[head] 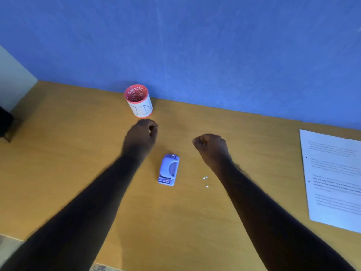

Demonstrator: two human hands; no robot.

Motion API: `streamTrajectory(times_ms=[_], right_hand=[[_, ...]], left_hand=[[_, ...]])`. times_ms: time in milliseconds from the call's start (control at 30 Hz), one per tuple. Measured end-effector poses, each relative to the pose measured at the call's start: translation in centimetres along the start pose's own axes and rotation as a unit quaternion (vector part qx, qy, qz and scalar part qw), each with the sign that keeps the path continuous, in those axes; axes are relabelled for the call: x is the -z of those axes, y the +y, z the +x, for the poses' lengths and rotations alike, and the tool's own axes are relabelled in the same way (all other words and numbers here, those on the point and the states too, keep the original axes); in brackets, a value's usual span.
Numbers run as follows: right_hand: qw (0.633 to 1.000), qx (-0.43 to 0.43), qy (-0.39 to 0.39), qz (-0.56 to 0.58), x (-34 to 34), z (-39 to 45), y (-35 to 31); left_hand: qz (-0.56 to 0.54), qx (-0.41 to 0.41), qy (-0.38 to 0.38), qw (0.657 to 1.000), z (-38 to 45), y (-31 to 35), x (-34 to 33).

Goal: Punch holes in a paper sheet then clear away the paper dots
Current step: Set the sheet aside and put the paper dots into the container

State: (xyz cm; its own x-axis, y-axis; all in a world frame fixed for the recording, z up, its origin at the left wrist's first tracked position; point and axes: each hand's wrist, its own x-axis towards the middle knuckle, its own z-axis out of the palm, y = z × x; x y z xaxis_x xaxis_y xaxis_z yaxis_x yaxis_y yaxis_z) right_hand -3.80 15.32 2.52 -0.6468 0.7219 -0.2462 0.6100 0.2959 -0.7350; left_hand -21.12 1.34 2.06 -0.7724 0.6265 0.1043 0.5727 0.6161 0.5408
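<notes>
Three dots point(205, 180) lie on the surface point(78, 153). Your left hand point(141, 136) nears the bin point(139, 101), your right hand point(212, 146) hovers. Both grips are curled closed; contents hidden.

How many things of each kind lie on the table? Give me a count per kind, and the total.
Paper dots: 3
Hole punch: 1
Cup: 1
Printed paper sheet: 1
Total: 6
</notes>
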Motion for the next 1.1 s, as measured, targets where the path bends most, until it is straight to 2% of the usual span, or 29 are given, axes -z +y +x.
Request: streamTrajectory(times_ms=[100,200,500,633,800,867,1000,1100], right_hand=[[0.998,0.057,0.011,0.010,-1.6,3.4,-4.4],[0.996,0.084,0.010,0.028,-3.5,6.6,-8.7],[0.997,0.074,0.001,0.005,-8.6,13.2,-16.8],[0.998,0.058,-0.022,-0.017,-9.7,14.3,-18.0],[0.997,0.062,-0.039,-0.005,-10.1,14.9,-18.3],[0.997,0.063,-0.036,-0.005,-9.9,15.0,-18.0],[0.994,0.105,-0.035,0.023,-8.6,14.2,-16.8],[0.987,0.144,-0.013,0.071,-6.6,12.2,-15.0]], left_hand=[[0.016,0.044,0.058,0.997,4.1,-1.7,2.8],[0.026,0.061,0.082,0.994,7.5,-2.7,4.6],[0.073,0.070,0.026,0.995,12.2,-3.6,5.2],[0.080,0.091,-0.009,0.993,13.0,-3.9,5.8],[0.092,0.066,-0.013,0.993,13.2,-3.7,6.4],[0.075,0.057,0.005,0.996,12.9,-3.8,6.3],[0.015,0.038,0.090,0.995,11.0,-4.5,5.6],[0.060,-0.011,0.123,0.991,8.2,-5.5,4.2]])
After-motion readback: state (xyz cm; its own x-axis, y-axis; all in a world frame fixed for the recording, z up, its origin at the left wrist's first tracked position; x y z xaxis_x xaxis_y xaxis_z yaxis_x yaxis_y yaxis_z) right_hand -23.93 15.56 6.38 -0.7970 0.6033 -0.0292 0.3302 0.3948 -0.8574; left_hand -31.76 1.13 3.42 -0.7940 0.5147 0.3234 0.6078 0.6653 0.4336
